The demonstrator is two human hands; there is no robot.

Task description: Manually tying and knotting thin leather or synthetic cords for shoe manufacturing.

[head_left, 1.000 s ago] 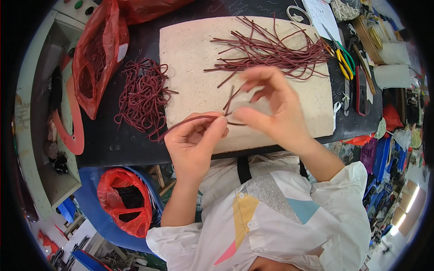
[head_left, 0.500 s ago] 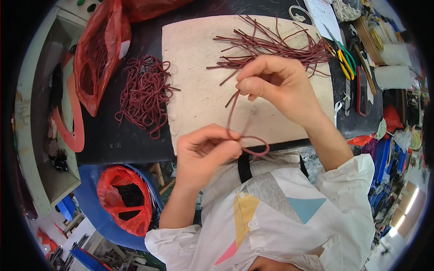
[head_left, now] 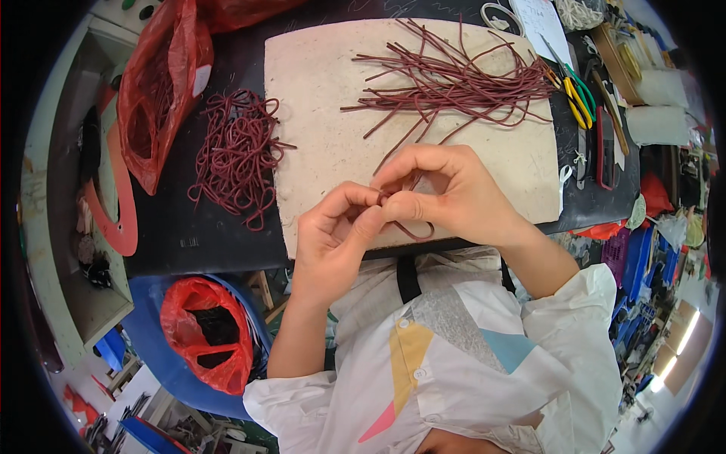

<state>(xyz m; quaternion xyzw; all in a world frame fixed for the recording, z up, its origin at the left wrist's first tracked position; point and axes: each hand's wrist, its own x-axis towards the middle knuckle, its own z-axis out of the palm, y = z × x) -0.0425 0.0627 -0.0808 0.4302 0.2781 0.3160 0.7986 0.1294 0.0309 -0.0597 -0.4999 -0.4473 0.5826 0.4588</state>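
Observation:
My left hand and my right hand meet over the near part of a pale board. Both are closed in a pinch on one thin dark red cord, whose loop hangs below the fingertips. The exact crossing of the cord is hidden between the fingers. Beyond my hands, a loose bundle of straight dark red cords lies across the far side of the board. A tangled, curly pile of similar cords rests on the black tabletop, left of the board.
An open red plastic bag stands at the far left. Pliers with yellow handles, green-handled scissors and other tools lie right of the board. Below the table's left edge is a blue tub holding a red bag.
My right hand has come down and left to meet my left hand, which has risen slightly. The stretched cord between them has drawn in, and its loop now hangs smaller under the fingers.

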